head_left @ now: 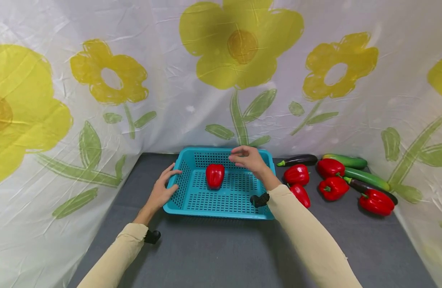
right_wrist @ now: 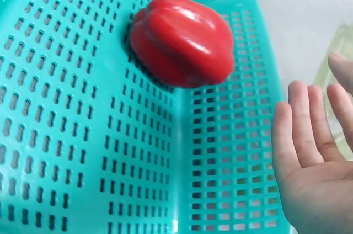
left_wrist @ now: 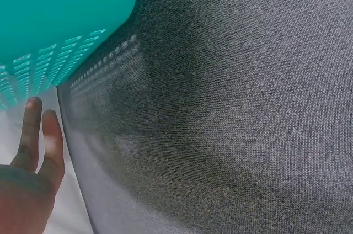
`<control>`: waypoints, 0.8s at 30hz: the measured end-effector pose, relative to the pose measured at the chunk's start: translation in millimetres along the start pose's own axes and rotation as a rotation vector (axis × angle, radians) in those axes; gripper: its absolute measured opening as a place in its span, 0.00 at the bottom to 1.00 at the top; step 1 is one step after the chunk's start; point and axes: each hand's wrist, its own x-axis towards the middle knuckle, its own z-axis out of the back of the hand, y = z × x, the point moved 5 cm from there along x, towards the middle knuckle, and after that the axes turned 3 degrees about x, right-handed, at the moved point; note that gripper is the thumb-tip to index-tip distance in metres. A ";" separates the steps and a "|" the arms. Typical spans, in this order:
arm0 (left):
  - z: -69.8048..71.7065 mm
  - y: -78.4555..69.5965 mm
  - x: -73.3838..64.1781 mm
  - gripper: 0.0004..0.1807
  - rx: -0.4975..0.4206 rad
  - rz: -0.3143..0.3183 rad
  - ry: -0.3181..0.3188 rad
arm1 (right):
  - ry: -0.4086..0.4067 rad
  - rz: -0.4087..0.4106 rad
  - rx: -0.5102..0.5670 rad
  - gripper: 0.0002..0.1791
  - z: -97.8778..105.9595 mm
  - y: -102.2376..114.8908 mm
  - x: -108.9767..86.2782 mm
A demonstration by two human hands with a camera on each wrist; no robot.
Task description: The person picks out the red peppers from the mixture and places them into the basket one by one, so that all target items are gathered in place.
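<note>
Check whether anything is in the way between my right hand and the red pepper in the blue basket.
Nothing visible is: your right hand hovers above the back of the blue basket, with only open space between it and the red pepper.

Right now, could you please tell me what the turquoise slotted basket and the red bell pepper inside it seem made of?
Turquoise rectangular slotted basket: probably moulded plastic, smooth, semi-glossy, given its uniform colour and regular slots. Red lobed bell pepper: glossy, with bright highlights; real or plastic imitation, I cannot tell.
</note>
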 end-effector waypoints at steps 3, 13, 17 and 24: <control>-0.3 -0.1 0.2 0.24 -0.003 0.004 0.002 | 0.002 0.015 0.007 0.23 3.3 6.6 -4.0; -1.3 0.0 0.1 0.24 0.008 0.035 0.004 | 0.025 0.022 0.004 0.22 16.5 21.2 -21.6; -1.1 0.0 -0.1 0.24 0.011 0.047 0.003 | 0.022 0.041 -0.009 0.18 23.8 25.8 -29.6; -0.5 -0.8 0.0 0.24 0.010 0.032 0.011 | 0.005 0.055 0.016 0.17 36.0 25.8 -43.8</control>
